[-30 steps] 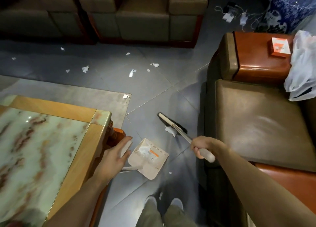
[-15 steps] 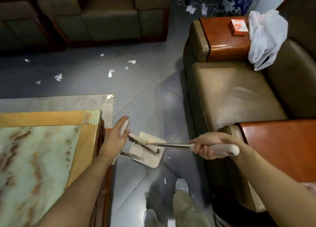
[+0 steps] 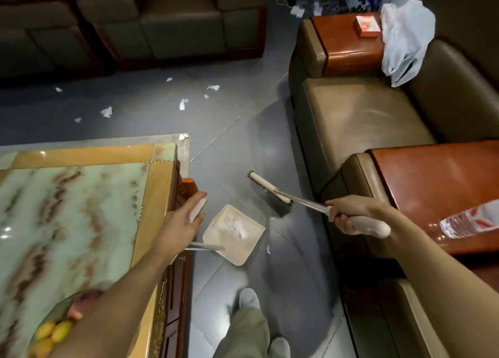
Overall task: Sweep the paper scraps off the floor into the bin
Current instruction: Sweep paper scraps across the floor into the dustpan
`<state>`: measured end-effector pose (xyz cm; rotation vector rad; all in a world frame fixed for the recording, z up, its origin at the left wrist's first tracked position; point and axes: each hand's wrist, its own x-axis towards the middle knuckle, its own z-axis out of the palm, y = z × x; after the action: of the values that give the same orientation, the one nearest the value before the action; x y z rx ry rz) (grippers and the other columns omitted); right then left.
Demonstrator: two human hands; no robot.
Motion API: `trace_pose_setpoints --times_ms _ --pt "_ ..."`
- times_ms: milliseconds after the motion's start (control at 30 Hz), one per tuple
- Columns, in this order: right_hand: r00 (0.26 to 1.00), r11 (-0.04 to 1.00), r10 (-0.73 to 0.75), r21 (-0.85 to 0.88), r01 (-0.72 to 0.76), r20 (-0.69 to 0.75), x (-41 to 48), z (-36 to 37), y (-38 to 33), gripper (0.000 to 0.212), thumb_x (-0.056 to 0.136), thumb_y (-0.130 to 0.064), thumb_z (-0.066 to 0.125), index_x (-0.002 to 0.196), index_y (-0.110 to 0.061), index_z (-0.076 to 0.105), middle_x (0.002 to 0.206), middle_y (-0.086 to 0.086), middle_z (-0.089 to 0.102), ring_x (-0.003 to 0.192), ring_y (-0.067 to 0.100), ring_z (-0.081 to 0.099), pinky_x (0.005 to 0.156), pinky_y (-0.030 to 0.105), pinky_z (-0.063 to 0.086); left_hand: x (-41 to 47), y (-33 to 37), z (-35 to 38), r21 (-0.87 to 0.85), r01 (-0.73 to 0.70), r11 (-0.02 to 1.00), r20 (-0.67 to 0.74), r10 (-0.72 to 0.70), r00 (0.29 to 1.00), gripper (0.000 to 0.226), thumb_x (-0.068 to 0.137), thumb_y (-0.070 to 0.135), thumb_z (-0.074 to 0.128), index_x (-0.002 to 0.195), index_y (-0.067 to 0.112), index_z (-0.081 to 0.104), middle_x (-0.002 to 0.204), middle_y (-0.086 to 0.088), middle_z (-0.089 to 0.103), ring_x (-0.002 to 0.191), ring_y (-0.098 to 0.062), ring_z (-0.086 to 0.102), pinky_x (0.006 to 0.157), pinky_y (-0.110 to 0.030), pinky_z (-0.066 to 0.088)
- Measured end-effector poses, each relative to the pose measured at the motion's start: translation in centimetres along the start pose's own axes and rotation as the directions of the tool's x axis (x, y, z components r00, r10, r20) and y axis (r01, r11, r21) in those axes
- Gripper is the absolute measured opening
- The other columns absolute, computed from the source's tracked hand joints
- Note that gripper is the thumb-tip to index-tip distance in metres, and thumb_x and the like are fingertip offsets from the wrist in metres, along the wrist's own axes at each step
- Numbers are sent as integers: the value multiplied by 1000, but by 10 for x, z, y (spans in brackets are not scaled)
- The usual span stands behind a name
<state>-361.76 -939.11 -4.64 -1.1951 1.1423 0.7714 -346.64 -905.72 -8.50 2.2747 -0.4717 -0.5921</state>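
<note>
While your left hand (image 3: 183,222) curls its fingers round the dustpan (image 3: 244,255) handle | your right hand (image 3: 348,213) fists the brush (image 3: 270,193), head just right of the dustpan, slanting away-left | nearest scrap (image 3: 268,249) lies beside the dustpan's right edge, nearer your right hand.

The person wears loose olive-khaki trousers (image 3: 247,330) that fall in soft folds over pale grey, round-toed shoes (image 3: 248,297). Both forearms are bare up to the edge of view, and the left hand (image 3: 181,222) and right hand (image 3: 348,213) are bare too.
</note>
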Motion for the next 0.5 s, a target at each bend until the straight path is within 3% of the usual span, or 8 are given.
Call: trace_pose_setpoints --times_ms 100,200,300,433,500 --pt "995 986 -34 -163 19 -92 28 19 45 52 85 4 42 136 -5 44 43 2 41 33 9 37 34 17 34 -48 -9 0 -1 -38 999 27 38 999 51 95 20 53 112 65 37 138 10 48 127 -15 45 104 -29 36" --pt "993 985 -26 -173 6 -115 38 40 82 33 84 4 43 113 -8 54 45 3 43 38 10 38 38 20 35 -83 -27 4 4 -37 999 76 37 996 49 94 20 54 112 63 40 134 13 50 122 -25 51 102 -35 39" --pt "996 991 71 -110 -77 -57 33 60 111 11 88 2 42 84 -3 50 44 3 43 34 9 37 36 17 36 -106 -44 10 -13 -49 999 112 50 992 51 94 20 55 111 65 41 133 17 47 119 -12 50 101 -26 38" --pt "994 987 105 -120 -109 -43 26 91 145 12 88 1 40 84 -4 50 44 2 41 32 7 35 34 16 32 -119 -58 22 -38 4 999 149 1 989 54 94 19 54 107 70 41 113 10 53 80 0 47 83 -19 37" --pt "997 991 65 -114 -69 -38 21 108 160 12 86 4 39 86 -6 47 45 2 39 30 8 34 33 15 31 -118 -60 28 -54 3 999 108 2 994 51 94 18 54 116 63 43 122 8 54 93 -3 54 90 -18 36"
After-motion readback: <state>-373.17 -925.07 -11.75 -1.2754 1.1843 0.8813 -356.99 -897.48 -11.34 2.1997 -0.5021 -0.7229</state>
